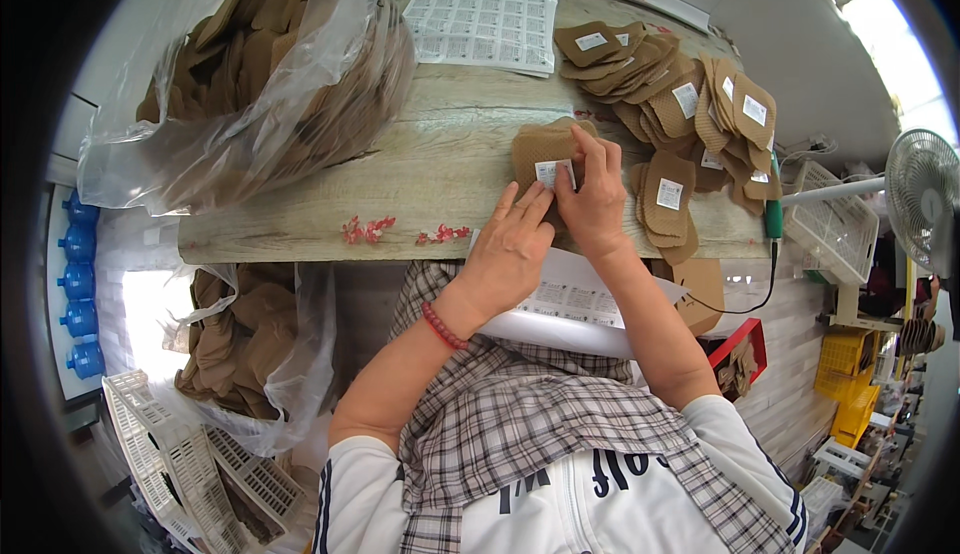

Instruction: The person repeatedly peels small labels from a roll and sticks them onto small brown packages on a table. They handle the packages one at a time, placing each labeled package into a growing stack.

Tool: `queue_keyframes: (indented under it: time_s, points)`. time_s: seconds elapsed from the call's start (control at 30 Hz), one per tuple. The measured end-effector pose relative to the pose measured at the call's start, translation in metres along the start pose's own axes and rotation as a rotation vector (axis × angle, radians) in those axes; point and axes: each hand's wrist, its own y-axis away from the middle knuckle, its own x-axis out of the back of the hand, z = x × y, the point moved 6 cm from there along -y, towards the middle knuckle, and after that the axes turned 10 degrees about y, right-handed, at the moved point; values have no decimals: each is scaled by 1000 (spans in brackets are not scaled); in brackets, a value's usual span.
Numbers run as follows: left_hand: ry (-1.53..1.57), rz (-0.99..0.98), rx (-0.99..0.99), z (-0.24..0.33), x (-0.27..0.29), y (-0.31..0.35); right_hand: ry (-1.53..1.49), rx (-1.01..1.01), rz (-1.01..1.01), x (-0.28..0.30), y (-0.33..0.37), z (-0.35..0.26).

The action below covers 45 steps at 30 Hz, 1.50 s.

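Note:
A brown textured pad (pixel 540 144) with rounded corners lies on the wooden table in front of me, apparently on top of others. Its lower part bears a white sticker (pixel 553 171). My left hand (pixel 508 251) has its fingers stretched out, their tips at the lower edge of the sticker. Curled around the pad's right side is my right hand (pixel 597 194), thumb by the sticker and index finger higher up; its other fingers are partly hidden. A sheet of printed stickers (pixel 575 294) rests across my lap, just below the table edge.
Labelled brown pads (pixel 665 94) are heaped at the right, beside a green-handled tool (pixel 773 204) with a black cord. A clear plastic bag (pixel 350 104) of brown pads stands at the left. More sticker sheets (pixel 485 9) lie at the back. A fan (pixel 925 194) is far right.

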Motion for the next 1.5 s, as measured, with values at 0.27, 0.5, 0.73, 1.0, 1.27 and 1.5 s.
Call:
queue_keyframes:
  time_s: [0.27,0.5,0.73,1.0,1.27,1.5]
  points:
    - [-21,-18,-14,0,-2,-1,-123,-130,32,-2,7,20]
    - [3,-47,-7,4,-2,-4,-103,-198,42,-4,9,35]
    - [1,-39,-14,2,-2,0,-11,-219,15,-8,6,34]
    - [-13,-38,-23,8,2,2,-221,-436,-13,-5,1,63]
    - [9,-15,-75,0,2,7,-208,-461,208,73,-14,94]
    - [65,-116,149,16,23,15,434,-12,108,132,20,69]
